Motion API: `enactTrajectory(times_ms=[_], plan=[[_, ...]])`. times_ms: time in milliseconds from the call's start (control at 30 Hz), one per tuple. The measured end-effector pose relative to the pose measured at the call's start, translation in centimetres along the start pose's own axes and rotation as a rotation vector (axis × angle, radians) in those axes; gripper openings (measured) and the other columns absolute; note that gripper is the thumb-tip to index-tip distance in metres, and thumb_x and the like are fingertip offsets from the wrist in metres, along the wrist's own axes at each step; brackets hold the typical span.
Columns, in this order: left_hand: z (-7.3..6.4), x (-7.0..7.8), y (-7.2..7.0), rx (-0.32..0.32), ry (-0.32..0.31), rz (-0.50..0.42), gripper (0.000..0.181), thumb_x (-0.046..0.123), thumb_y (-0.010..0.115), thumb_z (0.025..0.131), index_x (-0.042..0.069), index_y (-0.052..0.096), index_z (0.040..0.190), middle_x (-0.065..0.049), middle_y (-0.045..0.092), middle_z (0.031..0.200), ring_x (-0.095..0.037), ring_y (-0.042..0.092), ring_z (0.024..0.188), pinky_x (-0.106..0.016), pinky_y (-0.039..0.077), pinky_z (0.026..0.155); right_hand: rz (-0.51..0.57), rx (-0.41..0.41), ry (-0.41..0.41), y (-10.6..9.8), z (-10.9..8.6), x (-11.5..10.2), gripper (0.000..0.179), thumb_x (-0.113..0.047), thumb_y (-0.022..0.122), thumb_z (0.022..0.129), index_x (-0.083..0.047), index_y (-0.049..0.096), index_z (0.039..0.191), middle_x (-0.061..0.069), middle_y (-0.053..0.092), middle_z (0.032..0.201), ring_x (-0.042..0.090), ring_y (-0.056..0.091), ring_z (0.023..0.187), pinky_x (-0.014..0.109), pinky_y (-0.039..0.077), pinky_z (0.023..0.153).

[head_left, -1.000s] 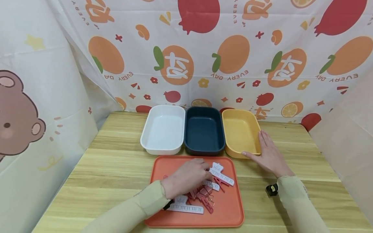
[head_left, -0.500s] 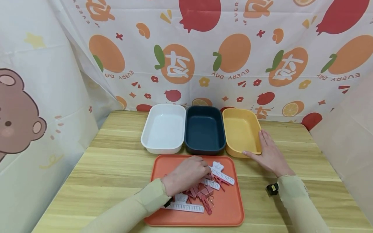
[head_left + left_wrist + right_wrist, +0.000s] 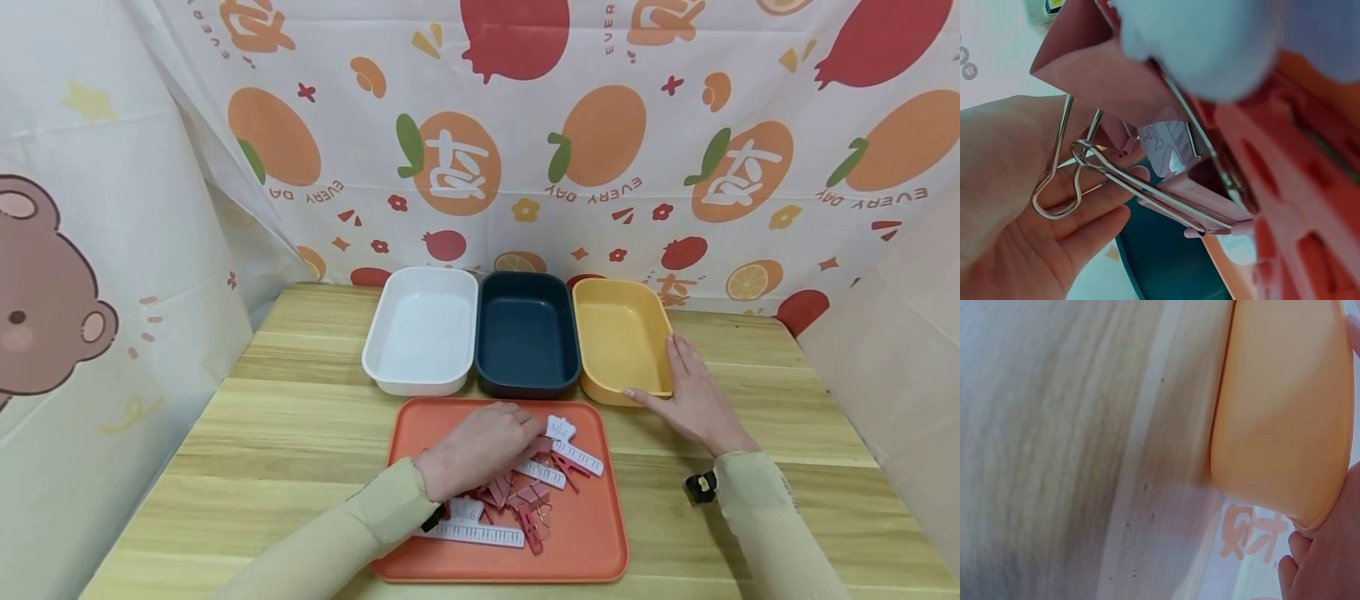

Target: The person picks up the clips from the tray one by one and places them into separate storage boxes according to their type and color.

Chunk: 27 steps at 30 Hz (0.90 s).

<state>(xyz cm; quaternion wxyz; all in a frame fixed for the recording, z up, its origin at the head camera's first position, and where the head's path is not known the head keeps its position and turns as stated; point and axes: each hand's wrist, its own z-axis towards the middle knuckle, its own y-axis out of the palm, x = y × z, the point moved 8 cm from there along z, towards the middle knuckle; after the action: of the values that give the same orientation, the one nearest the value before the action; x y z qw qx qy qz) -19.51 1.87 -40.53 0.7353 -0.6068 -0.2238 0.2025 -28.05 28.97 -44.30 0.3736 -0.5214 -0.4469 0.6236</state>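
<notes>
Under the fingers of the left hand (image 3: 480, 450) there is a pile of clips (image 3: 529, 495). The head view hides most of these fingers; in the left wrist view they look rather loosely extended, beside the wire handles of a pink binder clip (image 3: 1110, 81). Whether they pinch this clip or another, I cannot tell. Just to the right of the fingertips lies a white piano-print clip (image 3: 577, 459); nearer to the person than these fingers are a red peg clip (image 3: 529, 531) and a second white piano-print clip (image 3: 480, 534). The orange-red tray (image 3: 581, 542) is below all of them.

Farther to the right, the right hand (image 3: 699, 404) has its thumb at the near rim of the yellow box (image 3: 618, 333) and its other fingers rather straight along the outer side; it touches the box without a closed grip. Beyond the left fingers stand the dark blue box (image 3: 527, 337) and, left of it, the white box (image 3: 422, 342).

I judge the handling of clips to be at its beginning: every clip I see is on the tray or at the left hand, so sorting out this mixed pile seems left to do.
</notes>
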Motion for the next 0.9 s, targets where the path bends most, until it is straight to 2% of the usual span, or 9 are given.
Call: enactTrajectory(times_ms=[233, 533, 767, 900], plan=[[-0.1, -0.6, -0.2, -0.004, -0.064, -0.054, 0.018, 0.033, 0.063, 0.103, 0.017, 0.069, 0.107, 0.005, 0.069, 0.094, -0.009, 0.060, 0.083, -0.025, 0.052, 0.082, 0.001, 0.000, 0.000, -0.1, -0.1, -0.1, 0.120, -0.076, 0.056, 0.089, 0.006, 0.002, 0.159, 0.024, 0.000, 0.167, 0.040, 0.003, 0.153, 0.064, 0.017, 0.116], [-0.7, -1.4, -1.9, 0.090, -0.071, -0.075, 0.019, 0.033, 0.068, 0.100, 0.016, 0.071, 0.107, 0.005, 0.068, 0.091, -0.008, 0.060, 0.081, -0.022, 0.053, 0.075, -0.005, 0.010, -0.012, -0.1, 0.0, -0.1, 0.119, -0.075, 0.056, 0.089, 0.006, 0.004, 0.159, 0.024, 0.001, 0.167, 0.040, 0.004, 0.153, 0.063, 0.018, 0.116], [-1.5, -2.4, -3.1, 0.110, -0.127, -0.123, 0.024, 0.029, 0.069, 0.100, 0.015, 0.070, 0.119, 0.003, 0.070, 0.104, -0.011, 0.063, 0.093, -0.026, 0.054, 0.085, -0.011, 0.011, -0.014, 0.0, 0.0, -0.1, 0.119, -0.076, 0.056, 0.089, 0.006, 0.005, 0.159, 0.023, 0.001, 0.167, 0.039, 0.004, 0.153, 0.063, 0.018, 0.117], [-2.0, -3.1, -3.4, 0.114, -0.171, -0.140, 0.026, 0.028, 0.070, 0.099, 0.015, 0.071, 0.121, 0.002, 0.070, 0.106, -0.012, 0.063, 0.093, -0.029, 0.054, 0.085, -0.034, 0.015, -0.021, -0.1, 0.0, -0.1, 0.119, -0.076, 0.055, 0.089, 0.007, 0.007, 0.159, 0.024, 0.003, 0.167, 0.039, 0.004, 0.153, 0.062, 0.017, 0.117]])
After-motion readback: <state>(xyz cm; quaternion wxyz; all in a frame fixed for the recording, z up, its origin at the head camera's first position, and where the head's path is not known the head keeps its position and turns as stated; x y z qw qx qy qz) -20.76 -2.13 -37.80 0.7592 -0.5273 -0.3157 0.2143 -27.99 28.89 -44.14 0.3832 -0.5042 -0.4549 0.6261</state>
